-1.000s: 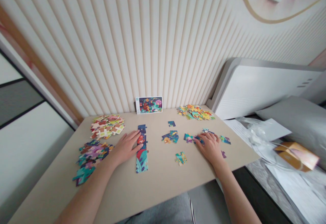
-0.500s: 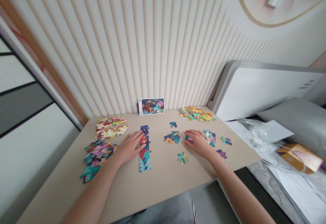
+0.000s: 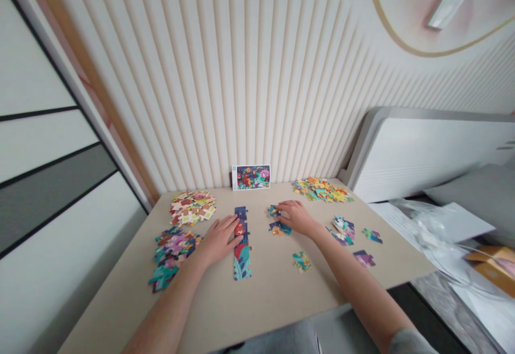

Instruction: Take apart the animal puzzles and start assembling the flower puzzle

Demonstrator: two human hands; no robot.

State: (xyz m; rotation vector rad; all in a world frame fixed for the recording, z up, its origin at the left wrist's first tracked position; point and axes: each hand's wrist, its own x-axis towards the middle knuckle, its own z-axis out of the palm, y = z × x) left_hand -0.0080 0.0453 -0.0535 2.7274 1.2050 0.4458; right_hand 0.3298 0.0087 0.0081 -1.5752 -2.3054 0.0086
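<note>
My left hand (image 3: pixel 220 238) lies with fingers spread, its fingertips on the left edge of a joined vertical strip of jigsaw pieces (image 3: pixel 242 260). The strip is dark blue at the top, with red shapes in the middle and teal at the bottom. Right of it, the fingers of my right hand (image 3: pixel 296 217) are bent round the edge of a small blue puzzle piece (image 3: pixel 273 211), thumb side low. Just below that piece are dark blue pieces with an orange shape (image 3: pixel 279 229), partly under the hand. A teal and yellow piece (image 3: pixel 301 262) lies nearer to me.
A picture card (image 3: pixel 252 177) stands against the ribbed wall. Piece heaps sit at left, one pale (image 3: pixel 193 207) and one purple-teal (image 3: pixel 175 252), and a yellow heap (image 3: pixel 322 190) at back right. Loose pieces (image 3: pixel 344 230) lie right of my forearm. The table's (image 3: pixel 265 305) right edge adjoins a bed.
My right hand has moved left from pieces on the right to the small blue piece. My left hand stays on the strip. The whole view has shifted slightly.
</note>
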